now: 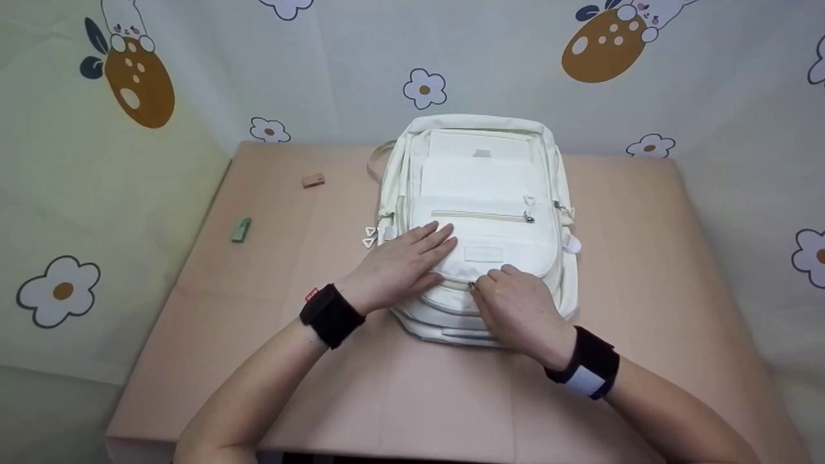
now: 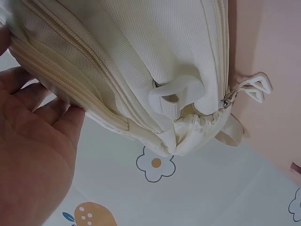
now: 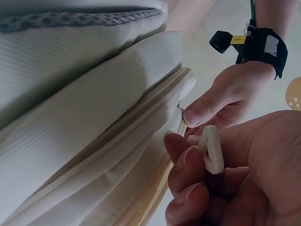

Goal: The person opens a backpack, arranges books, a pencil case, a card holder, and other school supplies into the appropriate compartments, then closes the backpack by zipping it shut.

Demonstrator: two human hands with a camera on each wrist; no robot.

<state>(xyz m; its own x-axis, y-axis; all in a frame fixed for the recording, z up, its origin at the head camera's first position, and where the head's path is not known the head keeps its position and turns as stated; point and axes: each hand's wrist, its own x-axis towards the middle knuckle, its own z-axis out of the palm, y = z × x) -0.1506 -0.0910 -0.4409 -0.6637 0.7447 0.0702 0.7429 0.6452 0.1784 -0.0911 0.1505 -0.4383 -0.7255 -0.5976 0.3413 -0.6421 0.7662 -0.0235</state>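
Note:
A white backpack [image 1: 477, 177] lies on the table with its front pockets facing up. My left hand [image 1: 401, 265] rests on the lower left of its front, fingers extended; in the left wrist view the left hand [image 2: 37, 141] touches the fabric beside a zipper [image 2: 61, 75]. With curled fingers, my right hand [image 1: 521, 310] pinches the zipper pull of the lower front pocket. Up close in the right wrist view, a white triangular zipper pull [image 3: 214, 149] sits between the fingers and thumb of the right hand [image 3: 254, 160].
Left of the backpack on the pink-covered table [image 1: 290, 386] lie a small green block [image 1: 241, 230] and a small pinkish-brown block [image 1: 313, 180]. Patterned cloth walls [image 1: 361, 58] stand behind and at both sides. Zipper pulls [image 1: 369, 237] hang off the backpack's left side.

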